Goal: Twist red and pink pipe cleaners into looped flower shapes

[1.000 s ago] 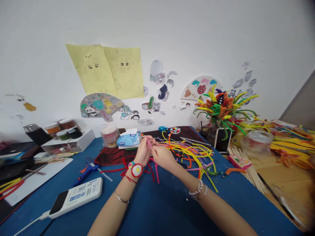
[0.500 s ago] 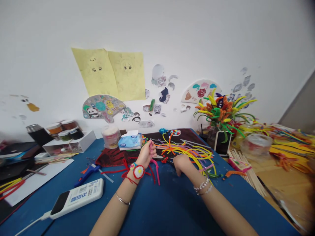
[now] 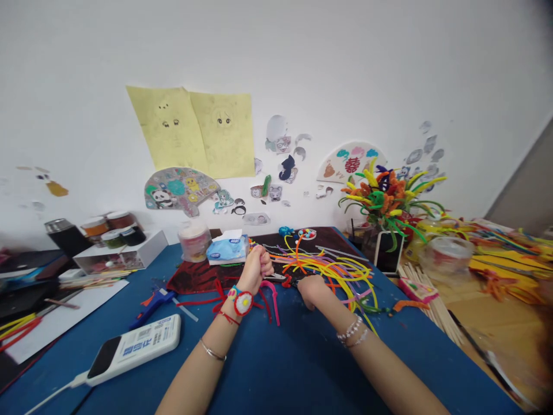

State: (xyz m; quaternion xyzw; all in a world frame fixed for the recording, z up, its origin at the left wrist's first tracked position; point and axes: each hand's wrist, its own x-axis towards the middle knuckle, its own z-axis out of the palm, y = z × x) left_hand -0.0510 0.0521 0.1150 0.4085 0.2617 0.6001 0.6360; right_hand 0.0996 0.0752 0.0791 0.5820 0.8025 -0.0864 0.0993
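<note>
My left hand is raised a little above the blue table, its fingers closed on a pink pipe cleaner that hangs down and curls toward the table. My right hand rests low on the table with its fingers curled at the handles of scissors, beside a tangled pile of coloured pipe cleaners. Red pipe cleaners lie under my left wrist, which wears a round red and white ornament.
A white power strip and a blue glue gun lie at left. A tissue pack and a tub stand behind. A pipe-cleaner bouquet and wooden sticks are at right; jars at far left.
My right hand left the pink pipe cleaner and dropped to the table by the scissors. My left hand kept the pipe cleaner and closed tighter.
</note>
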